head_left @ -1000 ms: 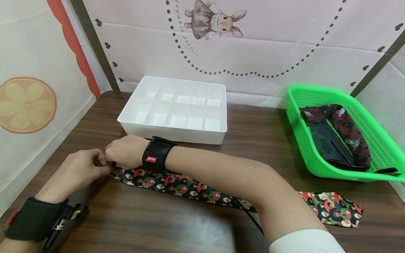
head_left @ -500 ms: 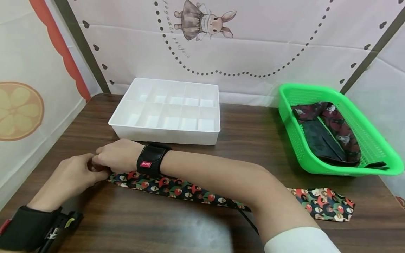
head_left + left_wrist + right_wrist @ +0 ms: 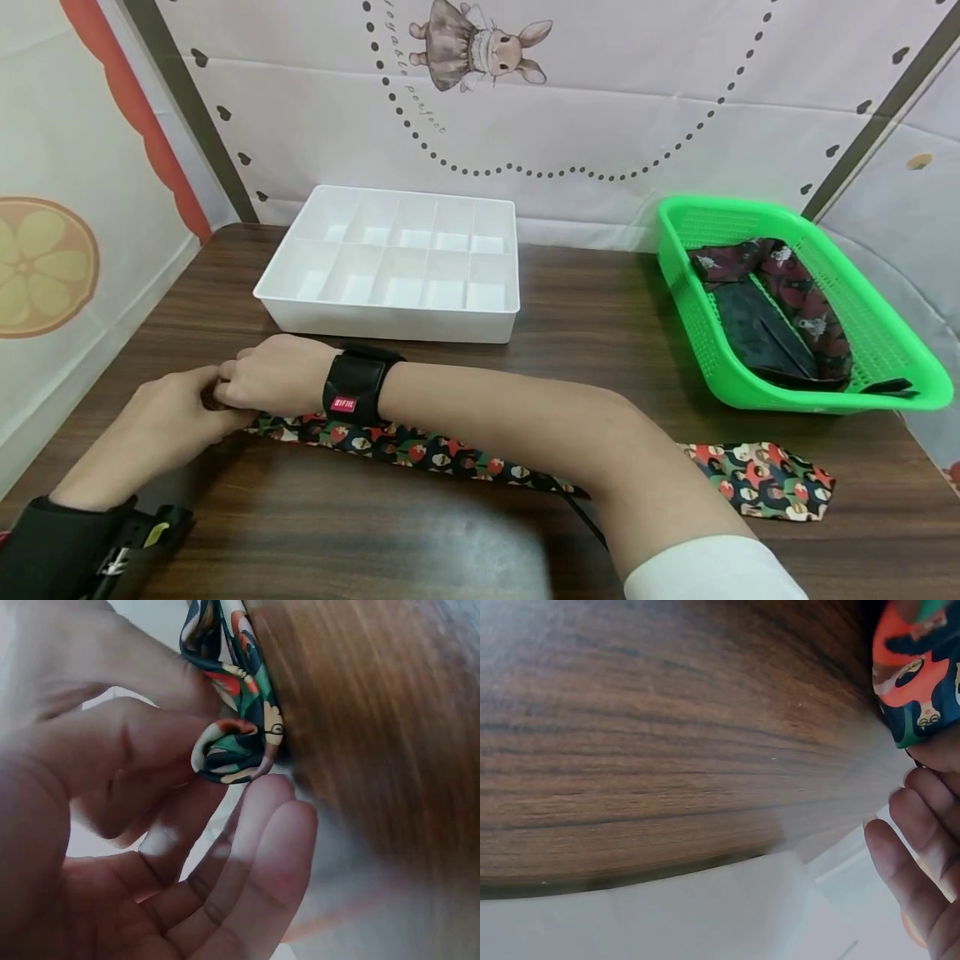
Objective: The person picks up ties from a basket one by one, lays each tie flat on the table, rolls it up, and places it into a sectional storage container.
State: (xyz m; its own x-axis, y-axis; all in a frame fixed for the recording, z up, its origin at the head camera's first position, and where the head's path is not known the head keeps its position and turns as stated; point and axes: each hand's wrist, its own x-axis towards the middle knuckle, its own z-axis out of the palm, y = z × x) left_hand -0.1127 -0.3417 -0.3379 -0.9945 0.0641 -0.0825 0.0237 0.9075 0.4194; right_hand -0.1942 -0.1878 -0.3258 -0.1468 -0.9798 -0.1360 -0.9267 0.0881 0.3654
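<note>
A necktie [image 3: 420, 450] printed with small colourful figures lies lengthwise across the table, its wide pointed end at the right beyond my forearm. At its left end my left hand [image 3: 168, 417] and right hand [image 3: 277, 375] meet and pinch the fabric. The left wrist view shows that end curled into a small roll [image 3: 232, 754] between thumb and fingers. Close to the right wrist camera, my right fingers [image 3: 904, 870] are beside the patterned fabric [image 3: 922, 682]; the thumb presses against it. In the head view the hands hide the roll.
A white divided box [image 3: 390, 321] stands behind my hands. At the back right, a green basket [image 3: 697, 333] holds dark floral fabric [image 3: 810, 300] and black fabric. The brown table [image 3: 345, 533] meets printed cloth walls at the back and left.
The head view has swung slightly, so the box and basket appear further left. Both hands stay together at the tie's left end, with small shifts of the fingers.
</note>
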